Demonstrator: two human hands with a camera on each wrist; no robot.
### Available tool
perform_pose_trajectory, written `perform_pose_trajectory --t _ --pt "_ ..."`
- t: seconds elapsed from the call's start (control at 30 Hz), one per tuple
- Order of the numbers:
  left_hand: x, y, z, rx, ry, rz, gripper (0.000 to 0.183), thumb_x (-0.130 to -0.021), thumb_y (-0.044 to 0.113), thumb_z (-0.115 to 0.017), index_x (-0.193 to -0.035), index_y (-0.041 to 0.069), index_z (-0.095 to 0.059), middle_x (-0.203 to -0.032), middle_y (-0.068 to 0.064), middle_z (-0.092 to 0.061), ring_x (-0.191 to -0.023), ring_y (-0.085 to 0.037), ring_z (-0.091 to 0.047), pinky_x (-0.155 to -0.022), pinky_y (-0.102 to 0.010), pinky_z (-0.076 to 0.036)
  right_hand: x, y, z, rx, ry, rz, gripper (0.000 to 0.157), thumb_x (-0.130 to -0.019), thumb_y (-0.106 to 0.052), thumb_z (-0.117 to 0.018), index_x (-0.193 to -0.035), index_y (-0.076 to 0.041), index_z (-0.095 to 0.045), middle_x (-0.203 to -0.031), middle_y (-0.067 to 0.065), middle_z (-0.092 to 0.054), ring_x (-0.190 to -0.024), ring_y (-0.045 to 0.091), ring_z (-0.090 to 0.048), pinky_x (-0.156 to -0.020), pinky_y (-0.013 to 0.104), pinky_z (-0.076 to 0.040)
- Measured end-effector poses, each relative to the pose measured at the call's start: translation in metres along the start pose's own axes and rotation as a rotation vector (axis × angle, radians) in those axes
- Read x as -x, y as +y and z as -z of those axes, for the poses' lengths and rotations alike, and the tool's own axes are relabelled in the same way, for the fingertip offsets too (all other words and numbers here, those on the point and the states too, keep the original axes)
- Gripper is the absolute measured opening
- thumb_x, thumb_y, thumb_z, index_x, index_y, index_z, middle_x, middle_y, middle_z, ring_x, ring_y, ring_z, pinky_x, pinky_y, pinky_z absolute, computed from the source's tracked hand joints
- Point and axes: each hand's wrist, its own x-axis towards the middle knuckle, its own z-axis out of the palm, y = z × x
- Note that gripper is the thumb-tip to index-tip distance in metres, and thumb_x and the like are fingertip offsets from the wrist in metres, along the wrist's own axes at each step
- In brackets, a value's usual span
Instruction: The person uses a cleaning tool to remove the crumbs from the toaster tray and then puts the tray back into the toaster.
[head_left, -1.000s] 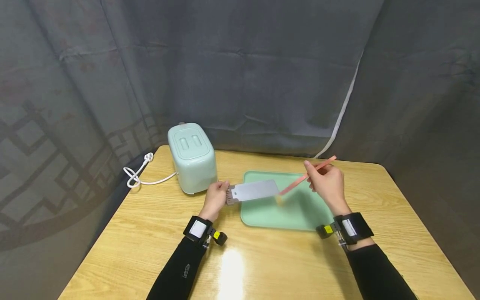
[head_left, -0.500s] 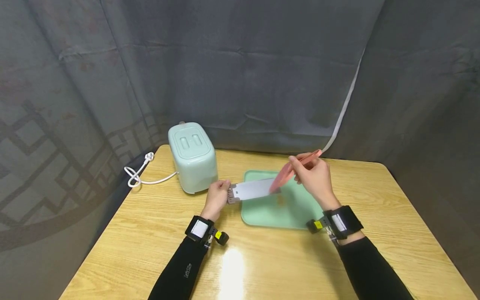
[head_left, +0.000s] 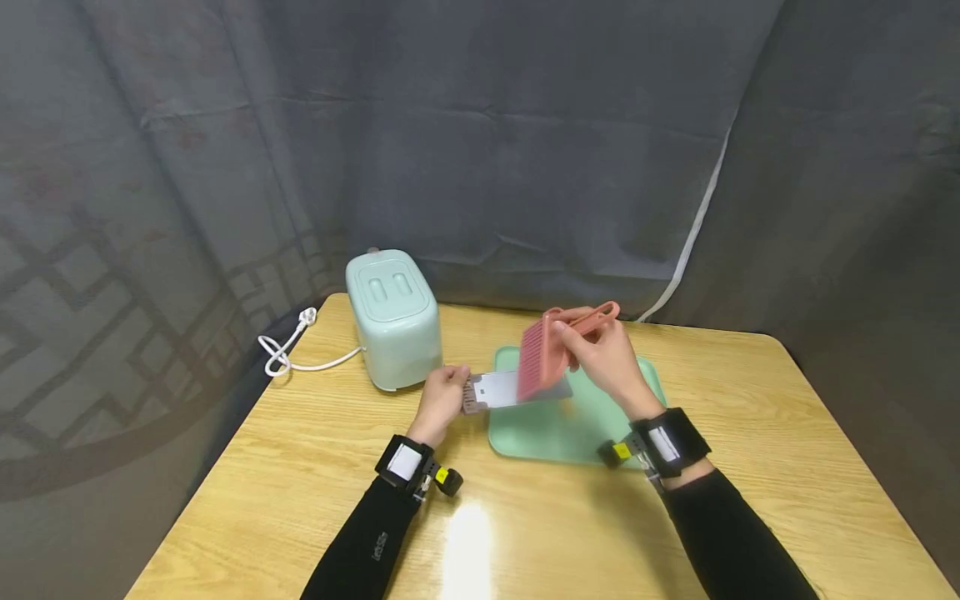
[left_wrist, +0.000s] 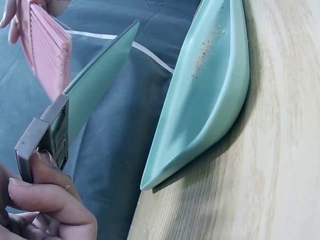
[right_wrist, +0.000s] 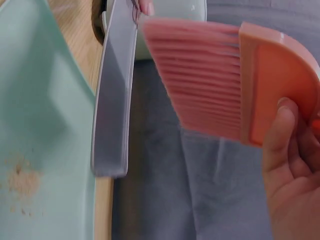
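Observation:
My left hand [head_left: 439, 402] pinches the grey end of a flat metal crumb tray [left_wrist: 100, 82], which is held tilted above the green serving tray [head_left: 517, 442]. In my right hand [head_left: 611, 362] is a pink cleaning brush [right_wrist: 280, 85], gripped near its head with the thumb on its flat side. The brush's bristles [head_left: 531, 358] overlap the crumb tray's upper face in the head view. Brown crumbs [right_wrist: 22, 182] lie in a small patch on the green tray, below the crumb tray's free end.
A pale green toaster [head_left: 397, 325] stands left of the serving tray, close behind my left hand. Its white cord and plug [head_left: 281, 354] lie at the table's left edge. Grey curtain [head_left: 480, 167] hangs behind the wooden table [head_left: 750, 433].
My right hand has moved left, bringing the brush over the crumb tray and turning its broad face into view. My left hand holds the crumb tray in nearly the same place.

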Motion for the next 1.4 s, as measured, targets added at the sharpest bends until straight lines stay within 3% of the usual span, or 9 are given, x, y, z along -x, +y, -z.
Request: perform_pose_trajectory --t 0.1,0.27,0.5,0.93,1.27,1.4 --pt "0.000 0.001 -0.004 0.002 -0.015 -0.010 0.034 -0.110 0.024 -0.049 -0.113 -0.004 -0.067 -0.096 -0.010 -0.063 -0.084 -0.018 -0.058 -0.068 -0.026 -0.049 -0.003 -0.002 -0.005 -0.017 -0.063 -0.016 0.033 -0.102 -0.019 -0.067 -0.130 -0.001 -0.068 -0.092 0.023 -0.073 -0.053 0.013 -0.058 -0.049 0.027 -0.050" --pt "-0.001 0.000 -0.008 0.001 -0.041 -0.013 0.033 -0.110 0.025 -0.050 -0.110 -0.004 -0.067 -0.092 -0.008 -0.062 -0.080 -0.016 -0.057 -0.066 -0.026 -0.049 -0.006 -0.002 -0.019 -0.050 -0.140 -0.041 0.031 -0.101 -0.020 -0.068 -0.128 -0.004 -0.070 -0.111 0.022 -0.075 -0.055 0.010 -0.057 -0.051 0.032 -0.052" --pt "0.001 0.003 -0.009 -0.004 -0.059 -0.014 0.034 -0.110 0.025 -0.050 -0.111 -0.004 -0.068 -0.090 -0.008 -0.063 -0.080 -0.016 -0.058 -0.067 -0.026 -0.051 -0.009 -0.004 -0.034 -0.029 -0.193 -0.040 0.031 -0.102 -0.022 -0.068 -0.127 -0.005 -0.071 -0.111 0.021 -0.075 -0.057 0.011 -0.057 -0.052 0.036 -0.053" --pt "0.002 0.002 -0.012 -0.008 -0.058 -0.005 0.034 -0.110 0.026 -0.050 -0.109 -0.003 -0.068 -0.090 -0.006 -0.061 -0.080 -0.015 -0.056 -0.067 -0.025 -0.049 -0.006 -0.001 -0.034 -0.008 -0.190 -0.098 0.031 -0.102 -0.024 -0.067 -0.127 -0.006 -0.071 -0.108 0.021 -0.075 -0.057 0.013 -0.056 -0.052 0.036 -0.053" --pt "0.001 0.004 -0.010 -0.018 -0.046 0.013 0.034 -0.110 0.025 -0.049 -0.112 -0.003 -0.068 -0.094 -0.008 -0.061 -0.084 -0.017 -0.056 -0.069 -0.026 -0.048 -0.005 0.002 -0.029 -0.013 -0.169 -0.111 0.030 -0.101 -0.026 -0.069 -0.125 -0.008 -0.072 -0.098 0.019 -0.074 -0.055 0.013 -0.056 -0.051 0.030 -0.050" --pt "0.000 0.002 -0.010 -0.014 -0.045 0.005 0.034 -0.110 0.026 -0.049 -0.110 -0.003 -0.068 -0.090 -0.006 -0.060 -0.081 -0.016 -0.055 -0.067 -0.026 -0.048 -0.004 0.004 -0.027 -0.006 -0.166 -0.114 0.031 -0.101 -0.028 -0.069 -0.125 -0.008 -0.072 -0.106 0.019 -0.075 -0.059 0.013 -0.057 -0.053 0.030 -0.051"
